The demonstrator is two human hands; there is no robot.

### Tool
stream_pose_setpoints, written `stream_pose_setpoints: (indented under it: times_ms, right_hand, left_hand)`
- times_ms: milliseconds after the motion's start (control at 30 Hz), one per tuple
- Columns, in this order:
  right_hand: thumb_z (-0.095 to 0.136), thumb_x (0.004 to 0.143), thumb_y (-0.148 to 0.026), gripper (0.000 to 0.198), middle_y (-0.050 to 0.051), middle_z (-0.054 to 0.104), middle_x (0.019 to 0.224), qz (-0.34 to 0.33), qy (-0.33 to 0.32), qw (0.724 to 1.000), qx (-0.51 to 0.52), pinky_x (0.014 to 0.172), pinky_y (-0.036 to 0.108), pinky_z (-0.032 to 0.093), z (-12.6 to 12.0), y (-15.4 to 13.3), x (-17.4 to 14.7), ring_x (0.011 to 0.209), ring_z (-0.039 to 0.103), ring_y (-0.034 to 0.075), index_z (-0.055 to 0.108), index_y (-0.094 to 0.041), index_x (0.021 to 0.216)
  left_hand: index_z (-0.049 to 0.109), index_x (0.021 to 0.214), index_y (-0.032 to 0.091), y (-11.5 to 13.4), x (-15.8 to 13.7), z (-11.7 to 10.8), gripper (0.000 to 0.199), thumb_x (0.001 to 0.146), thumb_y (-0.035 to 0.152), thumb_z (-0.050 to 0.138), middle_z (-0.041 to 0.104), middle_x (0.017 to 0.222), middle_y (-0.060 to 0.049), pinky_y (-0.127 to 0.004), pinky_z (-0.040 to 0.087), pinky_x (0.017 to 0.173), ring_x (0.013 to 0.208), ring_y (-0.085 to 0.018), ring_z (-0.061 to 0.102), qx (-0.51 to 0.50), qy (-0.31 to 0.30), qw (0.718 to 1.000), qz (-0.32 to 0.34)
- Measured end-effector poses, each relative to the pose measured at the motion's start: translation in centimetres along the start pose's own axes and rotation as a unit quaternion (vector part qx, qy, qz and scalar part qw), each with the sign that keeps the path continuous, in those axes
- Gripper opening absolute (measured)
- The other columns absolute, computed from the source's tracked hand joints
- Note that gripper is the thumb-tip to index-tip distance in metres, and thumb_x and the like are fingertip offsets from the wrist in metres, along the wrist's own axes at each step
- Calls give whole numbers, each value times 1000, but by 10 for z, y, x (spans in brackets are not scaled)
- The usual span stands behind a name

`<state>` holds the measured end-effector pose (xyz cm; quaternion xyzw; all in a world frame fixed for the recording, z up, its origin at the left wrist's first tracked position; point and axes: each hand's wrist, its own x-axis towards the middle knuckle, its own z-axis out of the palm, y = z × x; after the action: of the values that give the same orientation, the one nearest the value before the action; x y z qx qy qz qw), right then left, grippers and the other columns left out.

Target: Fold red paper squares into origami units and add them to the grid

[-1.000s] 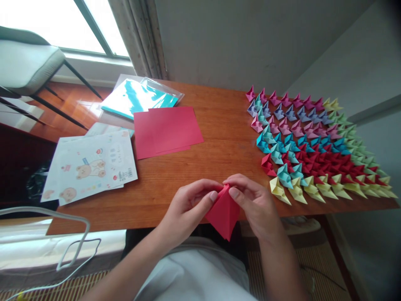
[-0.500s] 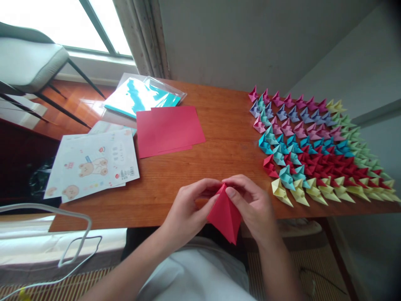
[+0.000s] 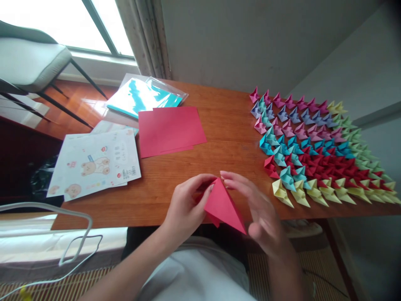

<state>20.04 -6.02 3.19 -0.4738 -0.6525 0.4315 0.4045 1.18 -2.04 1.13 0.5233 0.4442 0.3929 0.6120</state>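
Paper point(image 3: 223, 201), folded red, pinched by the left hand point(image 3: 187, 205), likely for steadiness.
Right hand point(image 3: 263, 212) open alongside, contact unclear.

Left hand point(image 3: 188, 201) in a pinch, right hand point(image 3: 260, 209) near it, loosely spread.

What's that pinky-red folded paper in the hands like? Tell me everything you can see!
The folded paper is plain pinkish-red and looks crisp, with straight creased edges. It tapers to a narrow top; one long point slants down toward the right hand, and a smaller flap pokes out below. The left hand pinches its upper left side near the table's near edge. The right hand's fingers are by the top; whether they touch is unclear.
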Motion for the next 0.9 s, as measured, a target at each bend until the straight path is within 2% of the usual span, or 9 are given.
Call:
stream_pose_setpoints:
  times_ms: [67, 133, 200, 267, 433, 633, 733, 833, 900]
  right_hand:
    - [58, 86, -71, 76, 9, 40, 158, -25, -44, 998, -38, 121, 49, 32, -2, -3, -2, 145, 39, 33, 47, -27, 147]
    - [69, 88, -50, 71, 9, 37, 160, -39, -60, 993, -91, 121, 47, 33, -2, -3, -3, 146, 38, 31, 43, -28, 150]
    - [67, 91, -28, 61, 8, 41, 158, -51, -47, 989, -132, 118, 45, 38, 0, -1, -2, 143, 42, 28, 44, -29, 148]
    - [62, 92, -17, 55, 7, 48, 152, -62, -21, 986, -153, 114, 42, 43, 3, 1, 0, 139, 48, 25, 49, -29, 144]
    - [54, 94, -9, 54, 8, 53, 147, -82, 11, 978, -189, 111, 42, 46, 11, 6, 2, 135, 51, 24, 50, -28, 144]
    - [51, 93, -5, 57, 10, 53, 146, -119, 19, 969, -215, 111, 47, 45, 13, 8, 6, 134, 49, 26, 50, -28, 146]
    - [50, 93, -5, 56, 10, 54, 145, -120, 21, 969, -215, 109, 46, 46, 12, 9, 7, 132, 50, 26, 51, -28, 144]
    - [51, 94, -5, 55, 9, 55, 144, -129, 24, 967, -217, 108, 47, 47, 12, 9, 7, 131, 51, 25, 53, -29, 143]
    - [51, 94, -4, 57, 8, 57, 143, -139, 23, 966, -218, 109, 48, 47, 12, 10, 7, 132, 52, 25, 51, -30, 144]
  left_hand:
    - [70, 110, 18, -1, -1, -1, 23, 87, 22, 69, 75, 109, -8, -28, 57, 84, 94, -22, 72, 5, 0, 1000, 9]
    - [70, 112, 20, -3, -1, -1, 27, 85, 18, 69, 75, 111, -7, -28, 57, 84, 96, -22, 71, -2, -8, 1000, 16]
    - [70, 111, 20, -4, -1, 0, 28, 84, 17, 70, 75, 111, -7, -28, 56, 85, 97, -22, 71, -19, -9, 1000, 15]
    - [72, 109, 20, -4, -1, 1, 27, 82, 17, 72, 75, 110, -7, -28, 55, 84, 96, -21, 71, -50, -9, 999, 3]
    - [75, 103, 19, -1, 2, 4, 26, 77, 16, 76, 77, 98, -4, -23, 53, 78, 89, -18, 69, -166, -11, 984, -65]
    - [79, 95, 15, 3, 4, 3, 21, 80, 29, 77, 75, 79, -5, -22, 48, 66, 72, -15, 64, -282, -2, 943, -176]
    - [78, 98, 13, 3, 5, -1, 32, 84, 41, 73, 75, 83, -8, -23, 49, 66, 73, -17, 65, -320, -13, 924, -211]
    - [77, 104, 12, 4, 6, -6, 49, 90, 56, 61, 75, 94, -11, -26, 51, 71, 81, -19, 66, -362, -74, 900, -231]
    - [75, 107, 15, 5, 6, -8, 44, 90, 54, 64, 75, 101, -10, -25, 52, 74, 85, -18, 67, -361, -97, 900, -223]
